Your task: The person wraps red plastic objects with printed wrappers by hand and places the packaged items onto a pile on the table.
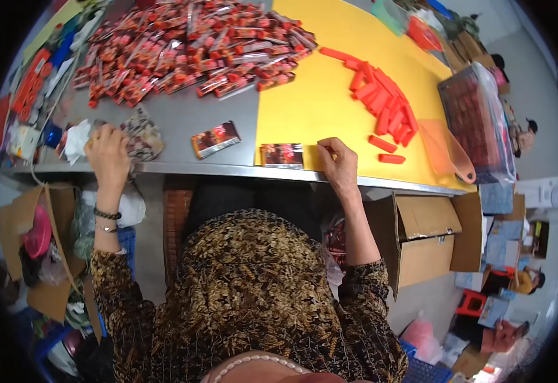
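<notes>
My left hand [107, 156] is at the left of the metal table, its fingers curled between a crumpled white cloth [76, 142] and a patterned cloth pouch [143, 135]. What those fingers grip, if anything, is hidden. At the table's front edge, over the yellow sheet [304, 108], my right hand [339, 167] is closed in a pinch, and I cannot make out anything in it. Just left of it lies a stack of dark printed wrappers [282, 155]. Another printed stack [215, 139] lies tilted on the bare metal between my hands.
A large heap of red wrapped sticks [189, 51] covers the table's back. Several plain red pieces [384, 102] lie on the yellow sheet, near an orange scoop [445, 150] and a clear plastic bin [477, 121]. An open cardboard box [426, 242] stands below at right.
</notes>
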The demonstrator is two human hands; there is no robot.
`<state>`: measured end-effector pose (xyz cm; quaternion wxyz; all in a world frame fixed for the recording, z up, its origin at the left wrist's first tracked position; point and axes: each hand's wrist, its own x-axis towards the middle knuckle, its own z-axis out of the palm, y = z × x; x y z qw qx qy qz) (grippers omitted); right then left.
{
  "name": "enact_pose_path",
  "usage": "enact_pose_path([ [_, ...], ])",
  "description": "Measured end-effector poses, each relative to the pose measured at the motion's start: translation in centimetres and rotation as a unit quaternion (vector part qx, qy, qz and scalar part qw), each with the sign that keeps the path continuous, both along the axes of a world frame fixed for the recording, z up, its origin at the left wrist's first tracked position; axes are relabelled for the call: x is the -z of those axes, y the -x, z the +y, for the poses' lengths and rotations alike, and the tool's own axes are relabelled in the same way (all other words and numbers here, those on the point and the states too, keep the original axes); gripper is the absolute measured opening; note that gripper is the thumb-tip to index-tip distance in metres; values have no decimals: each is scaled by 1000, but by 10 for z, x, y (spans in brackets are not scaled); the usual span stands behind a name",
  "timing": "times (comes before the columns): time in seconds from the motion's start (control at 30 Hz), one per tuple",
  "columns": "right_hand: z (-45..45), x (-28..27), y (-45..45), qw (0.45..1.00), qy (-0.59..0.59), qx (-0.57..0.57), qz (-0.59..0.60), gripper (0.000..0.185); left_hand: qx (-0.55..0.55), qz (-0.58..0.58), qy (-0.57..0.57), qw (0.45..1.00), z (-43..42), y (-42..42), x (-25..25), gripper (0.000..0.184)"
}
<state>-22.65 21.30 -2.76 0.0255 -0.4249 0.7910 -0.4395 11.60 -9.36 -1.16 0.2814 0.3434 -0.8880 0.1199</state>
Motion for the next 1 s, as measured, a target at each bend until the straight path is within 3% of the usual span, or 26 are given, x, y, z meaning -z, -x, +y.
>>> enact_pose_path([
  [0.2,40,-17,60,996,14,67,57,6,-37,-1,-38,999,0,1,-3,14],
  [0.33,38,-34,99,991,1,132,5,8,51,54,-52,996,37,40,-32,34],
  [0.4,24,-38,113,990,-18,137,11,10,125,61,-84,987,60,67,-50,34],
  [0.6,-49,-36,154,965,-33,60,253,22,325,14,-221,919,107,120,-61,36],
  [0.73,-96,-26,190,941,-132,64,305,36,379,-19,-272,884,131,145,-50,38],
  [1.0,-150,-19,223,887,-321,89,318,53,352,-42,-303,885,142,171,-31,32],
])
